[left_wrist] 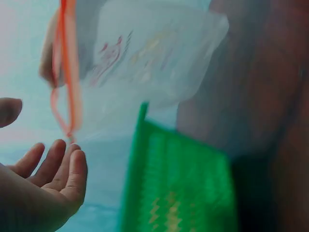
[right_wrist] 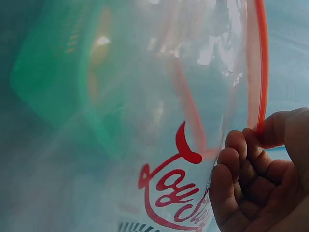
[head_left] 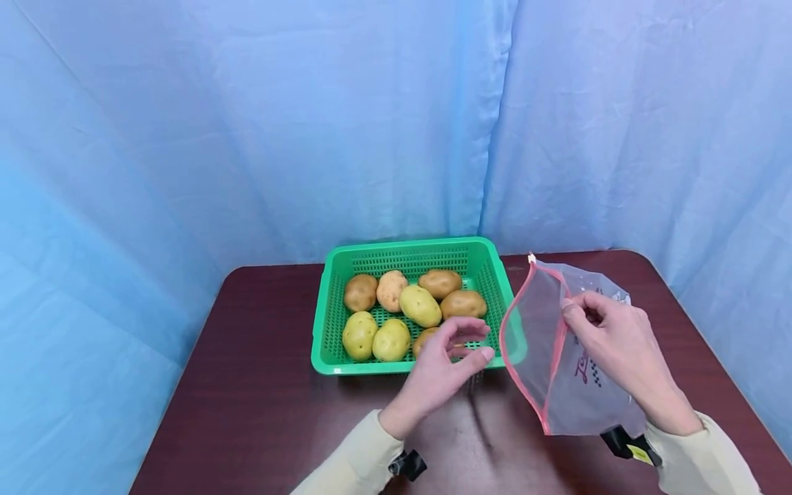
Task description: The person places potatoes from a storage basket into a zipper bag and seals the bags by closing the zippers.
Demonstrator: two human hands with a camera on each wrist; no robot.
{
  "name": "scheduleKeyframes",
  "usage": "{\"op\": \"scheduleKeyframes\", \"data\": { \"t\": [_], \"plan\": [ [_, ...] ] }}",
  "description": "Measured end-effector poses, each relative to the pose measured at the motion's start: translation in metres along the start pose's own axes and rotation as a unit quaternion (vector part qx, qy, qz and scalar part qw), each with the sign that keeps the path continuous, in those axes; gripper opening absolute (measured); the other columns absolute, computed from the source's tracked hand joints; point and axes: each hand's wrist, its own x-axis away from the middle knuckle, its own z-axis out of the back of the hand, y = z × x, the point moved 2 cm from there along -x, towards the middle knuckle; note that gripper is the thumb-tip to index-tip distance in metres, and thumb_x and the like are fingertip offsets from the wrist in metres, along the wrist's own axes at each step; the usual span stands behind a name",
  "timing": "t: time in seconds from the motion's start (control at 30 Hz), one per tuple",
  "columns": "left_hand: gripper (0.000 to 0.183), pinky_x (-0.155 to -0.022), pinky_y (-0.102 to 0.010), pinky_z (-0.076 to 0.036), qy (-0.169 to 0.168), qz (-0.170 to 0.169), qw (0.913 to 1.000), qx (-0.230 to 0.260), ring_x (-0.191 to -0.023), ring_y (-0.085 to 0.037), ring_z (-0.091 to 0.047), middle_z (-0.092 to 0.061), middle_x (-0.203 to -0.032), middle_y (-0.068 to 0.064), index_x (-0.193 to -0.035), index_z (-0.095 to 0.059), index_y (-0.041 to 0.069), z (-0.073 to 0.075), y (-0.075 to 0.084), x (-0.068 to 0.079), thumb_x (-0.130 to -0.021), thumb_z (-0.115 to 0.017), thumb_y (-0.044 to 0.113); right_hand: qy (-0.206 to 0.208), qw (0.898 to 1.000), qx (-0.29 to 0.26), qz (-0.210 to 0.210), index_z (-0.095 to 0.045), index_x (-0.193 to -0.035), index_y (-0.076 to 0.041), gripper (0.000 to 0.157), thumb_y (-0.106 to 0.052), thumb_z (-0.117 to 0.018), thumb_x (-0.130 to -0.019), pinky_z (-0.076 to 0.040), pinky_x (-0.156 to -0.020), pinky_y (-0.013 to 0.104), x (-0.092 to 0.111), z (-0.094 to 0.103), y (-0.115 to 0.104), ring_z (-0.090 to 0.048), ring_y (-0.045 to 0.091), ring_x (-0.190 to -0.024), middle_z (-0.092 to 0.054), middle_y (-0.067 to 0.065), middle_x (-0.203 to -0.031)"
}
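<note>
A clear zip bag (head_left: 578,385) with a pink-red edge and red lettering hangs from my right hand (head_left: 609,337), whose thumb and finger pinch one side of its rim. The bag's mouth gapes toward the left. My left hand (head_left: 448,361) is in the air over the near right corner of the green basket (head_left: 365,368), fingers loosely bent, thumb apart, holding nothing. Several potatoes lie in the basket, among them a yellow potato (head_left: 421,306) and a brown potato (head_left: 464,304). One brown potato (head_left: 424,339) is partly hidden behind the left hand.
The basket stands on a dark red-brown table (head_left: 260,385) near its back edge. Light blue curtains (head_left: 346,124) hang behind and at both sides. Each wrist carries a small black camera, such as the left wrist camera (head_left: 408,465).
</note>
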Motion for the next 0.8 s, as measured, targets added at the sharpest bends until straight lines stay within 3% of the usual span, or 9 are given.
{"op": "scheduleKeyframes", "data": {
  "t": [0.13,0.23,0.43,0.67,0.8],
  "plan": [
    [0.040,-0.102,-0.036,-0.052,-0.003,-0.018,0.9971,-0.074,-0.127,-0.024,-0.061,-0.068,-0.131,-0.001,-0.134,-0.063,0.008,0.019,0.018,-0.004,-0.097,-0.073,0.021,-0.007,1.000,-0.003,-0.005,-0.064,-0.078,-0.021,0.025,-0.023,-0.059,-0.102,-0.033,-0.047,0.027,0.000,0.001,0.001,-0.042,0.012,-0.051,-0.046,-0.005,-0.059],
    [0.043,-0.106,-0.039,-0.049,-0.005,-0.020,0.9933,-0.113,-0.130,-0.016,-0.058,-0.066,-0.134,0.004,-0.136,-0.063,0.011,0.032,0.029,-0.009,-0.097,-0.073,0.022,-0.011,1.000,-0.006,-0.006,-0.064,-0.077,-0.020,0.026,-0.023,-0.059,-0.103,-0.034,-0.047,0.028,0.000,0.001,0.000,-0.043,0.013,-0.052,-0.046,-0.004,-0.059],
    [0.051,-0.110,-0.041,-0.044,-0.009,-0.023,0.9797,-0.199,-0.132,-0.009,-0.054,-0.063,-0.141,0.003,-0.142,-0.061,0.014,0.055,0.043,-0.018,-0.097,-0.073,0.033,-0.013,1.000,-0.005,-0.008,-0.063,-0.077,-0.021,0.026,-0.026,-0.061,-0.103,-0.035,-0.047,0.028,0.000,0.001,0.000,-0.044,0.013,-0.052,-0.047,-0.004,-0.059],
    [0.048,-0.112,-0.038,-0.042,-0.034,-0.051,0.9697,-0.237,-0.133,-0.007,-0.052,-0.062,-0.141,0.008,-0.141,-0.062,0.017,0.071,0.056,-0.030,-0.096,-0.072,0.031,-0.011,1.000,-0.008,-0.001,-0.063,-0.076,-0.021,0.026,-0.025,-0.063,-0.102,-0.033,-0.047,0.028,0.001,0.002,0.000,-0.043,0.012,-0.053,-0.047,-0.004,-0.060],
    [0.045,-0.112,-0.037,-0.040,-0.063,-0.071,0.9568,-0.275,-0.133,-0.008,-0.051,-0.060,-0.142,0.006,-0.139,-0.063,0.016,0.075,0.058,-0.037,-0.097,-0.070,0.032,-0.008,1.000,-0.012,0.005,-0.063,-0.076,-0.022,0.026,-0.023,-0.064,-0.102,-0.033,-0.048,0.028,0.002,0.000,0.000,-0.043,0.012,-0.053,-0.047,-0.005,-0.060]
  ]
}}
